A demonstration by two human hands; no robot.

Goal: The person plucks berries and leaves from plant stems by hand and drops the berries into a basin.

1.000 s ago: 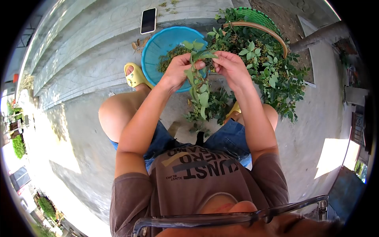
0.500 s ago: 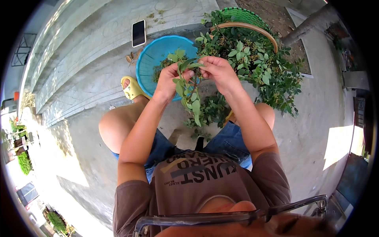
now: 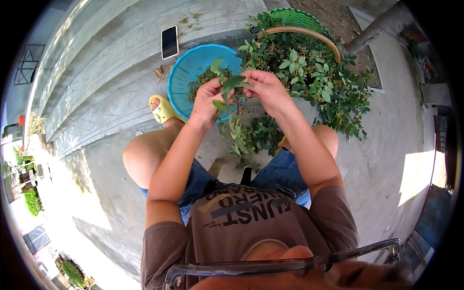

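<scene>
A leafy green sprig [image 3: 232,83] is held between my two hands, over the right rim of a blue basin [image 3: 180,79]. My left hand [image 3: 208,99] has its fingers closed on the sprig's left side. On the other side, my right hand [image 3: 266,89] pinches it near the top. Small green berries or buds [image 3: 207,77] lie in the basin. To the right, a green basket [image 3: 302,18] with a brown handle overflows with leafy branches [image 3: 314,72] bearing small berry clusters. More leafy cuttings [image 3: 261,133] lie on the ground below my hands.
A phone [image 3: 169,42] lies on the concrete step [image 3: 116,63] behind the basin's left side. Dry brown leaves [image 3: 159,73] are beside it. My foot in a yellow slipper [image 3: 163,110] is left of the basin. A tree trunk [image 3: 377,30] stands at the upper right.
The view has shifted, so the basin and basket appear further left. The leaves hanging from my hands have changed position, and fewer hang below my fingers. Both hands still hold the sprig.
</scene>
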